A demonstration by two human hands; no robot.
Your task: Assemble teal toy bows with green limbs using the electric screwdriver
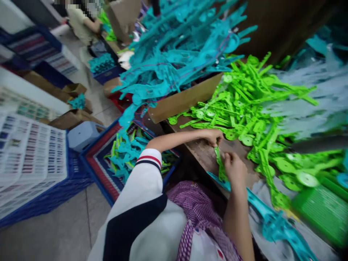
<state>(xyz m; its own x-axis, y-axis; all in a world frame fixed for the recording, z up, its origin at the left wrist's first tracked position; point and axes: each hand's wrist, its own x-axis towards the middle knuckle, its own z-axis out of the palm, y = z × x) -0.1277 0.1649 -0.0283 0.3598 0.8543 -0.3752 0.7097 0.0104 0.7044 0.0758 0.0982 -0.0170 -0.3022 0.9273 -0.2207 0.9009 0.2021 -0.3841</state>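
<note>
"Two hands, doing what?"
"Left hand (214, 137) pinches the far tip of the green part (220, 165); right hand (234, 167) is curled just right of it, grip unclear."
"Its lie?"
"Long axis far to near, by the counter (199, 150) edge. Left hand's nearer its far tip. Green pile (241, 98) far right, blue part (280, 225) near right."
"Labels?"
"No readable writing."

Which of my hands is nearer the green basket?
Right. Your right hand is left of the green basket; your left hand is farther left, higher in view.
</note>
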